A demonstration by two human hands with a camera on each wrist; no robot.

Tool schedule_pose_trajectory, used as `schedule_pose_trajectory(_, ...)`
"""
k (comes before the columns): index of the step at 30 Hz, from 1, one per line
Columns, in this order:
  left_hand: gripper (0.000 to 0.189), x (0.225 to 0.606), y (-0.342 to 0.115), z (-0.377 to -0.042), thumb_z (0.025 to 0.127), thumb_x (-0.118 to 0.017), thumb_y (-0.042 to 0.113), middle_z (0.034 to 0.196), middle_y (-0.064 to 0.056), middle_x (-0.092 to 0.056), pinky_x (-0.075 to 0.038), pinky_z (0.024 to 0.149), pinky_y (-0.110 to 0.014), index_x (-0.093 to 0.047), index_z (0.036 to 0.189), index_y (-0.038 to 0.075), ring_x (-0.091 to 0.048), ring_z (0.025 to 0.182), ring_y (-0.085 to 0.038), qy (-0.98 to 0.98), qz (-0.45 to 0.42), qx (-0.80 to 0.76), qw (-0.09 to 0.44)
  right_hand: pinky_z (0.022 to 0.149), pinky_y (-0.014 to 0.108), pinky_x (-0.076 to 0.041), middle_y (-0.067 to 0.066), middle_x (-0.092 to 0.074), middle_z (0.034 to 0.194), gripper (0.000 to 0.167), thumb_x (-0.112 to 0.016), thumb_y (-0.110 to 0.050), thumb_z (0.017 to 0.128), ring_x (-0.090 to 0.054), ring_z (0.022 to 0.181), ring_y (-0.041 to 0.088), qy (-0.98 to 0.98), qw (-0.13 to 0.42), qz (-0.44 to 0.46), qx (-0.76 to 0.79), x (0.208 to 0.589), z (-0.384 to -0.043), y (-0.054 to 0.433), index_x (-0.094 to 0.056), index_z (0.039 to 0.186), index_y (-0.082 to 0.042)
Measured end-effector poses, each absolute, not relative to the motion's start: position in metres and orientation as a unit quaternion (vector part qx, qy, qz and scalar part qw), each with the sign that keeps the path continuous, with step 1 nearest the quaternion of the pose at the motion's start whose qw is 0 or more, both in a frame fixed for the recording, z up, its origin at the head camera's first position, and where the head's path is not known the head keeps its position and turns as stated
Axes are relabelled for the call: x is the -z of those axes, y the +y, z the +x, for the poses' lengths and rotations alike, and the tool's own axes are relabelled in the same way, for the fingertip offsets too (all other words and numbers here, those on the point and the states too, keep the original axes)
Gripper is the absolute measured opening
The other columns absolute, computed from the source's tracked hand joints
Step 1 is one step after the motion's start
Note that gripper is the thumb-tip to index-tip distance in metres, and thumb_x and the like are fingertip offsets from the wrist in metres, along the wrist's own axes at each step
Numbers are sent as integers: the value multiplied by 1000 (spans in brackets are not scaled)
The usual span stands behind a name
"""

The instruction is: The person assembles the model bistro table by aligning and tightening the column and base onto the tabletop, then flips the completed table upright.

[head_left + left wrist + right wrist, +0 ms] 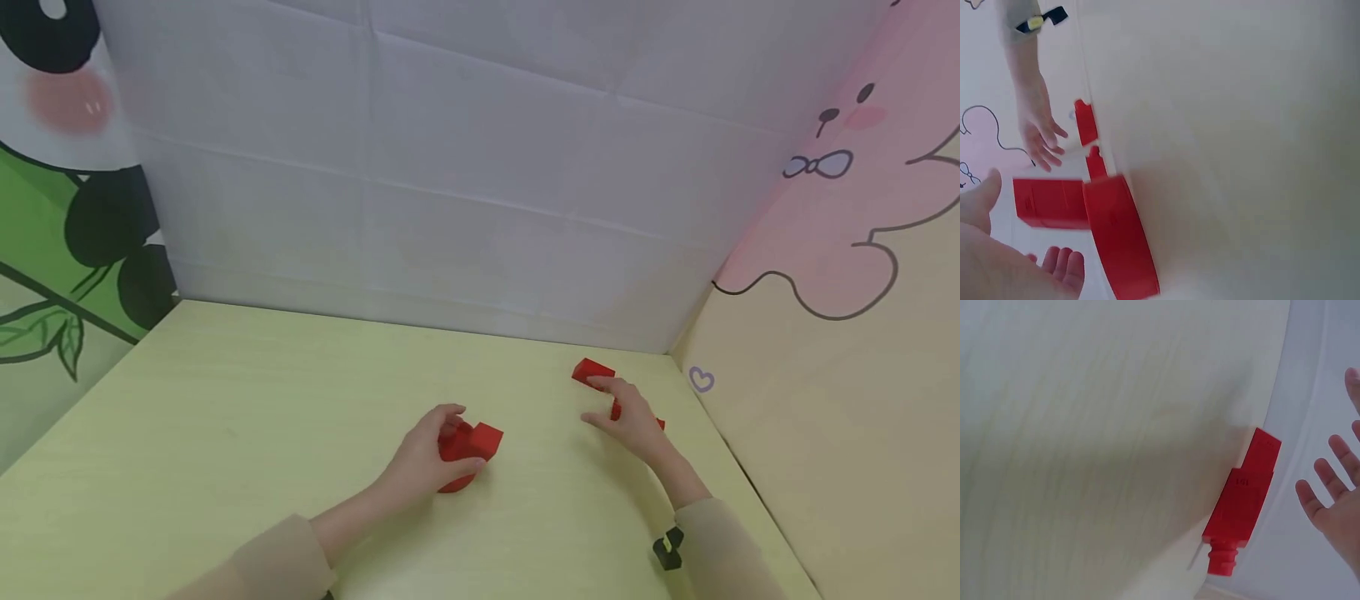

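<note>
My left hand point(416, 468) is spread around a red piece point(487, 440) on the table. In the left wrist view this piece has a thick round disc point(1121, 240) and a rectangular block point(1054, 203), with visible space between it and the loosely bent fingers point(1072, 272). Farther right, my right hand point(632, 423) hovers over other red parts point(594, 370), partly covering them. The right wrist view shows a red stepped block point(1239, 503) with a ribbed round end; the fingers point(1330, 478) are spread apart beside it, touching nothing.
The pale yellow table point(262, 400) meets a creased white sheet point(465, 167) at the back. A cream side wall point(847, 417) with a pink cartoon figure stands close on the right. A panda picture point(97, 217) covers the left wall.
</note>
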State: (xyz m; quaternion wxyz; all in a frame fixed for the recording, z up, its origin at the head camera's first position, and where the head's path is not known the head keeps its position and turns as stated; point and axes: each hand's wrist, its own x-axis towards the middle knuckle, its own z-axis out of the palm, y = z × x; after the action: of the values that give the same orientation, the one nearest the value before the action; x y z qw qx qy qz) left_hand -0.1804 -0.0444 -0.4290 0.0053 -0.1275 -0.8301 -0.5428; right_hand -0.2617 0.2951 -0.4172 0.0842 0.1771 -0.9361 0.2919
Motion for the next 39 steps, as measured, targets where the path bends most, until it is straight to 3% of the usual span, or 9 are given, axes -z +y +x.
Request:
schedule_pose_trajectory(7, 65, 431, -22, -174, 71, -83, 26, 113, 0, -57, -48, 87, -36, -49, 125, 13, -54, 103, -19, -805, -80, 587, 27, 98, 57, -39, 21, -51, 129, 59, -74, -23, 82, -41, 121, 40, -964, 82, 102, -232, 429, -272, 327, -49, 133, -5)
schedule_pose_trajectory(20, 56, 430, 0, -171, 71, -83, 26, 107, 0, -55, -49, 80, -31, -50, 115, 14, -52, 100, -17, -794, -1, 605, 53, 88, 51, -47, 21, -55, 119, 51, -71, -25, 84, -47, 108, 37, -983, 49, 47, -171, 441, -286, 339, -53, 127, -2)
schedule_pose_trajectory(28, 51, 428, -1, -169, 74, -81, 24, 107, 0, -55, -49, 80, -31, -51, 113, 12, -52, 99, -17, -792, -6, 608, 55, 86, 54, -46, 23, -56, 113, 45, -70, -20, 85, -48, 104, 39, -984, 60, 47, -159, 445, -292, 339, -56, 121, 2)
schedule_pose_trajectory(39, 44, 427, -16, -170, 76, -78, 18, 108, 2, -57, -52, 77, -30, -55, 113, 15, -53, 101, -19, -804, -41, 591, 47, 92, 53, -44, 23, -54, 116, 43, -66, -17, 88, -49, 105, 38, -977, 70, 43, -198, 429, -288, 335, -53, 126, 1)
